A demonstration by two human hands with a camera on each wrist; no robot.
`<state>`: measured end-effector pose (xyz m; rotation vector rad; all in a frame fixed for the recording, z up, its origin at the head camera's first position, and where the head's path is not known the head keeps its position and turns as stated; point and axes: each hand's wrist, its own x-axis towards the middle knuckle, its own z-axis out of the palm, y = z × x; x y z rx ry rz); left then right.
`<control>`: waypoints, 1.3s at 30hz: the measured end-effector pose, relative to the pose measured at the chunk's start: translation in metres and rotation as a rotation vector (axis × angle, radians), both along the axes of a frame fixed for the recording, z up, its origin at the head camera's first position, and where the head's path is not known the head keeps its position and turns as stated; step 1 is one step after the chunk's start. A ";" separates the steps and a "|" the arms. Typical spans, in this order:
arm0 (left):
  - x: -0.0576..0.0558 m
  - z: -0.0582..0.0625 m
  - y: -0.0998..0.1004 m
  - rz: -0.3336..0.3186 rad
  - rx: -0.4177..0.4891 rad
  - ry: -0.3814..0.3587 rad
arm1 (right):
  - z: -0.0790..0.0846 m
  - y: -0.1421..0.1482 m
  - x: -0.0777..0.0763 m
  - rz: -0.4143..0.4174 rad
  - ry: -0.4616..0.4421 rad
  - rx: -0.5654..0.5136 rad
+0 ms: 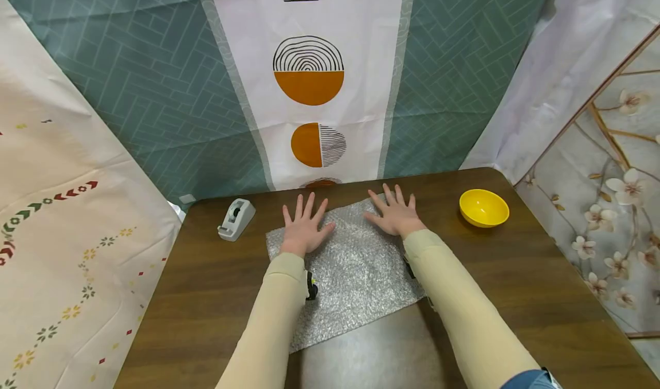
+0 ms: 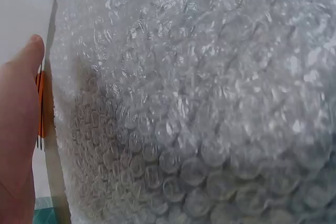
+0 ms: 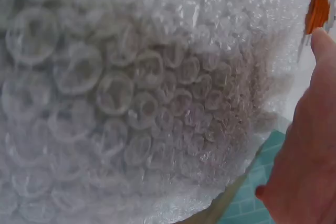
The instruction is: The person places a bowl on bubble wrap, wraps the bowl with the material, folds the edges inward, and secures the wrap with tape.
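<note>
silvery bubble wrap (image 1: 361,274) is lying on the bench (image 1: 206,297) below my left hand (image 1: 304,231) and right hand (image 1: 397,216); my fingers (image 1: 309,204) are pointing forward, splayed wide, gripping nothing, most tips showing past its far edge.

Both arms extended forward, converging. Left arm in a cream, close-fitting fabric sleeve (image 1: 265,331) to the wrist; right arm in a matching cream fabric sleeve (image 1: 459,291). Bare left hand (image 1: 305,230): back uppermost, fingers straight, spread, thumb angled inward. Bare right hand (image 1: 396,214): same pose, slightly farther forward. Hands apart, thumbs facing each other.
</note>
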<state>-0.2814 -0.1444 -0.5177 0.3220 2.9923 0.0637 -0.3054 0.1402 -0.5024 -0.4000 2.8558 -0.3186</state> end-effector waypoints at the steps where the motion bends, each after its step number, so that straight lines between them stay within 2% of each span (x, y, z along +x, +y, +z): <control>1: 0.001 0.001 -0.001 -0.006 0.007 -0.004 | -0.001 0.002 0.000 0.018 -0.019 -0.023; 4: 0.006 0.007 -0.003 -0.023 0.019 -0.016 | -0.004 0.012 0.003 0.067 -0.107 -0.110; 7: 0.005 0.010 -0.008 -0.044 0.044 -0.017 | -0.013 0.024 0.002 0.105 -0.169 -0.168; 11: 0.004 0.016 -0.010 -0.085 0.126 -0.017 | -0.015 0.035 0.003 0.159 -0.155 -0.224; 14: 0.009 0.018 -0.012 -0.124 0.186 -0.054 | -0.006 0.041 0.015 0.216 -0.146 -0.256; 17: 0.019 0.018 -0.017 -0.172 0.223 -0.099 | -0.001 0.049 0.028 0.260 -0.174 -0.257; 22: 0.043 0.024 -0.028 -0.222 0.239 -0.130 | 0.001 0.064 0.045 0.317 -0.223 -0.274; 28: 0.068 0.019 -0.043 -0.247 0.365 -0.185 | -0.015 0.075 0.058 0.331 -0.232 -0.303; 31: 0.079 0.012 -0.050 -0.242 0.398 -0.252 | -0.027 0.077 0.061 0.323 -0.222 -0.321; 33: 0.087 0.007 -0.053 -0.223 0.387 -0.283 | -0.033 0.077 0.061 0.307 -0.218 -0.321; 36: 0.094 0.000 -0.056 -0.189 0.365 -0.282 | -0.039 0.078 0.058 0.281 -0.215 -0.309; 39: 0.097 -0.002 -0.054 -0.180 0.375 -0.263 | -0.040 0.080 0.055 0.266 -0.216 -0.301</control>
